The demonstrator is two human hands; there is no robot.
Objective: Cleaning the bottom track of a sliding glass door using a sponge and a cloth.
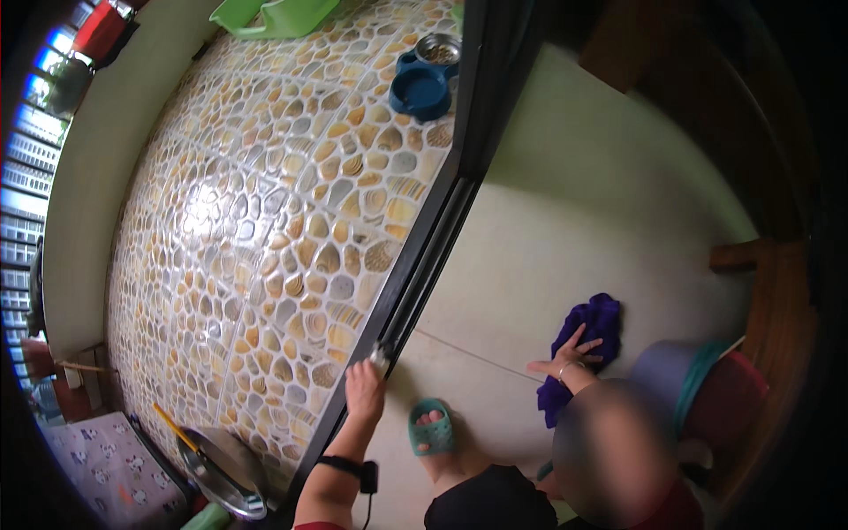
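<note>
At the dark metal sliding-door track [414,291], my left hand [364,389] grips a small whitish object [379,360] that touches the track; its exact kind is hard to make out. A black strap [344,466] with a small device and cable circles my left forearm. My right hand [575,361] lies with spread fingers on a crumpled purple cloth [599,315] on the pale floor tiles. A ring and a bracelet are on that hand. Between my hands, a foot in a green clog [430,427] stands on the tiles.
Beyond the track is a pebble-patterned floor [285,218]. Blue pet bowls [421,93], one steel bowl [438,49] holding kibble, and a green tray [278,18] stand there. A steel basin [228,474] is lower left. Stacked buckets [689,391] stand beside wooden furniture [782,318] at right.
</note>
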